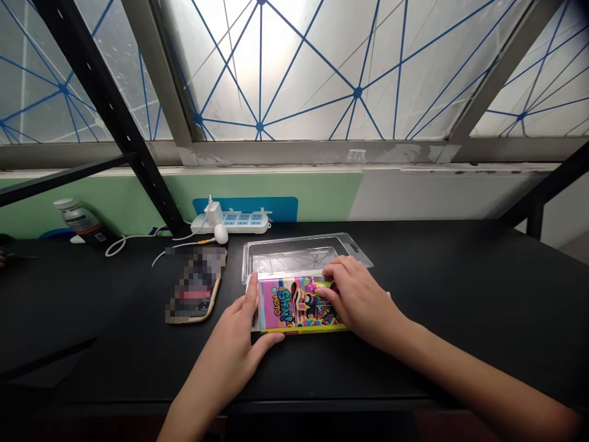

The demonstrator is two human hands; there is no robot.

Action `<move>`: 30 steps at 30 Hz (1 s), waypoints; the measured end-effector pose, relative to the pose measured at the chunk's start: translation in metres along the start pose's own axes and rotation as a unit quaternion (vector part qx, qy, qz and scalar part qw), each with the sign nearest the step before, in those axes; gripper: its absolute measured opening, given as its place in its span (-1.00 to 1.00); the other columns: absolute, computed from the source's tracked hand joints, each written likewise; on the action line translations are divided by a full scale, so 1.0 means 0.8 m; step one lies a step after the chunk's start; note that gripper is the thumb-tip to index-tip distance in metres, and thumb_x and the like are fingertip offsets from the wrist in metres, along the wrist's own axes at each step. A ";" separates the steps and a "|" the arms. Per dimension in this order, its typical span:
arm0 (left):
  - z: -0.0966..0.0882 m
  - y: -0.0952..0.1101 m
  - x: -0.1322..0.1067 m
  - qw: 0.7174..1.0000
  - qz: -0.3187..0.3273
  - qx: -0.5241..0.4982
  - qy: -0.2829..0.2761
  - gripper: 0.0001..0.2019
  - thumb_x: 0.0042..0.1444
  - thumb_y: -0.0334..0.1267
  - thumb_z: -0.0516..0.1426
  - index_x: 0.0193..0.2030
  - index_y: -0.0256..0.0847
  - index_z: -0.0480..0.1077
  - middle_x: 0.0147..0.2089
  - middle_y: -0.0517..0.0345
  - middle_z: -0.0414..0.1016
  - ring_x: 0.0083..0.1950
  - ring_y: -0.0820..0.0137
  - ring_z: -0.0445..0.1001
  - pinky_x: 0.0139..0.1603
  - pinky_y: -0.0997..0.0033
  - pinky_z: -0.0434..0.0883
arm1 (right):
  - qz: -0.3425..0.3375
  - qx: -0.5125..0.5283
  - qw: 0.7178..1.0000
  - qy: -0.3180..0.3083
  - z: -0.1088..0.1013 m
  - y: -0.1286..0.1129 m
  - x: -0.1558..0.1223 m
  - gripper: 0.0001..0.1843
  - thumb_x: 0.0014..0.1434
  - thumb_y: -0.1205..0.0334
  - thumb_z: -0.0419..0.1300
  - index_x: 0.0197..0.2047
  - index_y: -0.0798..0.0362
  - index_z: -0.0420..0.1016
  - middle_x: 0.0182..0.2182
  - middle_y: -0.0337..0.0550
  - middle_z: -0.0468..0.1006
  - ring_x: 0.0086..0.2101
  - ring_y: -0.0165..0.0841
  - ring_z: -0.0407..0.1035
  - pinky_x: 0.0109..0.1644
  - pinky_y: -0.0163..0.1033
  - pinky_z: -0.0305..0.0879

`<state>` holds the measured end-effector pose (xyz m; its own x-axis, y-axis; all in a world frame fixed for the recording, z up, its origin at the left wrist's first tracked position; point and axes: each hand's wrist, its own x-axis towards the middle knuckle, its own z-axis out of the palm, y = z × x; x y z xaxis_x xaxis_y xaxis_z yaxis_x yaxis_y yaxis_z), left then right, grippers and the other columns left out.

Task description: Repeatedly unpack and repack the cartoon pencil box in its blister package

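Note:
A flat, colourful printed pack [294, 304] in pink and yellow lies in front of me, with cartoon-like lettering turned sideways. My left hand [242, 337] grips its left end, fingers along the side and thumb at the front edge. Over the right part of the pack, my right hand [361, 298] is closed, its fingers curled at the far edge and its thumb on the printed face. Just behind the pack is an open clear plastic blister case [356, 248], partly covered by the pack and my right hand.
Left of the pack lies a phone [197, 288] on the black desk [460, 294]. A white power strip [246, 222] with a plug and cable stands against the wall. A bottle [85, 221] is at the far left, beside a black metal post [115, 116].

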<state>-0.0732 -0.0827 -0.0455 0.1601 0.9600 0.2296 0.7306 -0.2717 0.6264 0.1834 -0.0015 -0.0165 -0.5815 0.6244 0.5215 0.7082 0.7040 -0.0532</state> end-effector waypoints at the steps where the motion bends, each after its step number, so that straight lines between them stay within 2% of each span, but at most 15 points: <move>1: -0.001 0.000 0.000 1.000 -0.002 -0.001 0.004 -0.14 0.36 -0.12 0.15 0.58 0.04 -0.33 0.25 -0.09 0.45 0.33 0.04 0.41 0.27 -0.06 0.41 | -0.006 0.000 1.000 0.030 -0.002 0.000 0.001 -0.81 0.45 0.14 0.03 -0.12 0.06 0.37 -0.21 0.04 0.52 -0.20 -0.13 0.40 -0.12 -0.01 0.42; 5: -0.010 0.000 -0.003 0.998 -0.002 -0.052 -0.036 -0.44 0.47 0.01 -0.09 0.53 -0.02 0.04 0.42 -0.07 0.31 0.43 0.05 0.27 0.39 -0.07 0.27 | -0.066 0.001 0.989 0.130 -0.016 -0.004 -0.006 -0.85 0.42 0.15 0.12 -0.04 0.03 0.36 -0.19 -0.01 0.55 -0.15 -0.17 0.44 0.01 0.02 0.42; 7: -0.016 -0.002 -0.005 0.995 -0.021 -0.086 -0.055 -0.45 0.49 0.07 -0.23 0.47 0.02 0.20 0.48 0.04 0.24 0.49 0.07 0.17 0.47 -0.09 0.16 | -0.118 0.008 0.981 0.151 -0.029 -0.009 -0.018 -0.86 0.37 0.22 0.20 -0.03 0.02 0.38 -0.21 -0.08 0.58 -0.16 -0.22 0.47 0.16 0.05 0.35; 10: -0.021 -0.004 -0.007 0.991 -0.066 -0.100 -0.059 -0.40 0.46 0.14 -0.30 0.45 0.07 0.24 0.52 0.16 0.18 0.55 0.09 0.05 0.51 -0.15 0.01 | -0.179 0.041 0.977 0.110 -0.055 -0.014 -0.044 -0.87 0.35 0.22 0.24 -0.06 0.04 0.43 -0.18 -0.09 0.62 -0.14 -0.26 0.51 0.26 0.02 0.26; 12: -0.021 -0.003 -0.006 0.991 -0.076 -0.085 -0.077 -0.41 0.45 0.16 -0.22 0.47 0.06 0.20 0.53 0.17 0.15 0.56 0.10 0.02 0.52 -0.15 -0.01 | -0.179 0.076 0.981 0.024 -0.071 -0.007 -0.065 -0.73 0.36 0.01 0.22 -0.05 0.04 0.48 -0.09 -0.01 0.62 -0.07 -0.21 0.52 0.26 0.01 0.27; 15: -0.020 0.001 -0.003 0.992 -0.076 -0.039 -0.093 -0.39 0.39 0.13 -0.01 0.51 0.04 0.12 0.54 0.13 0.11 0.55 0.08 0.04 0.50 -0.10 0.08 | -0.108 0.106 0.981 -0.118 -0.082 0.021 -0.096 -0.36 0.18 -0.28 0.28 0.17 -0.05 0.47 0.21 0.09 0.48 0.17 -0.03 0.40 0.27 0.09 0.31; 18: -0.017 0.000 -0.003 0.993 -0.075 -0.013 -0.088 -0.32 0.35 0.08 0.07 0.54 0.04 0.02 0.55 0.10 0.08 0.53 0.07 0.10 0.48 -0.07 0.15 | 0.021 0.113 0.976 -0.185 -0.075 0.059 -0.125 0.12 -0.05 -0.37 0.40 0.47 -0.18 0.13 0.48 0.10 0.09 0.37 0.19 0.08 0.28 0.25 0.30; 20: -0.015 -0.002 -0.003 0.994 -0.079 -0.014 -0.078 -0.31 0.37 0.10 0.05 0.55 0.03 -0.03 0.56 0.08 0.06 0.52 0.07 0.12 0.47 -0.06 0.18 | 0.090 0.132 0.964 -0.213 -0.066 0.079 -0.138 0.30 -0.10 -0.36 0.44 0.54 -0.21 -0.10 0.52 0.09 -0.07 0.41 0.23 -0.04 0.32 0.33 0.22; 22: -0.014 -0.004 -0.005 0.994 -0.082 -0.026 -0.067 -0.32 0.39 0.13 -0.01 0.56 0.01 -0.06 0.57 0.07 0.04 0.53 0.08 0.10 0.47 -0.05 0.17 | 0.138 0.160 0.951 -0.224 -0.058 0.090 -0.143 0.19 0.04 -0.28 0.39 0.55 -0.23 -0.14 0.52 0.05 -0.04 0.41 0.18 -0.03 0.36 0.35 0.14; 24: -0.013 -0.006 -0.006 0.994 -0.078 -0.048 -0.056 -0.35 0.43 0.15 -0.08 0.56 0.01 -0.05 0.57 0.10 0.04 0.55 0.10 0.05 0.49 -0.02 0.13 | 0.170 0.191 0.945 -0.203 -0.052 0.093 -0.142 -0.06 0.19 -0.18 0.30 0.52 -0.24 0.01 0.48 -0.01 0.12 0.39 0.12 0.05 0.37 0.33 0.13; 26: -0.014 -0.007 -0.007 0.994 -0.071 -0.073 -0.046 -0.37 0.44 0.17 -0.15 0.55 0.04 -0.02 0.57 0.15 0.05 0.56 0.13 0.02 0.50 -0.01 0.10 | 0.201 0.212 0.942 -0.165 -0.048 0.092 -0.137 -0.26 0.26 -0.16 0.22 0.44 -0.22 0.22 0.40 -0.03 0.29 0.35 0.09 0.17 0.35 0.30 0.20; 28: -0.014 -0.008 -0.009 0.993 -0.062 -0.089 -0.038 -0.37 0.43 0.22 -0.20 0.53 0.08 0.05 0.57 0.19 0.05 0.56 0.13 0.01 0.51 0.00 0.08 | 0.225 0.219 0.940 -0.135 -0.046 0.089 -0.134 -0.36 0.29 -0.19 0.17 0.37 -0.21 0.35 0.31 -0.02 0.43 0.29 0.08 0.27 0.31 0.28 0.26; 30: -0.013 -0.010 -0.010 0.993 -0.054 -0.097 -0.033 -0.33 0.39 0.28 -0.23 0.52 0.10 0.07 0.57 0.19 0.04 0.56 0.11 0.01 0.51 -0.01 0.06 | 0.240 0.218 0.939 -0.118 -0.045 0.087 -0.132 -0.39 0.32 -0.19 0.13 0.37 -0.21 0.35 0.28 -0.04 0.48 0.25 0.04 0.34 0.28 0.24 0.32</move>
<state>-0.0874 -0.0892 -0.0447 0.1358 0.9848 0.1079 0.6061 -0.1687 0.7773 0.3087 -0.0306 -0.0450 -0.3464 0.9262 0.1487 0.7095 0.3624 -0.6044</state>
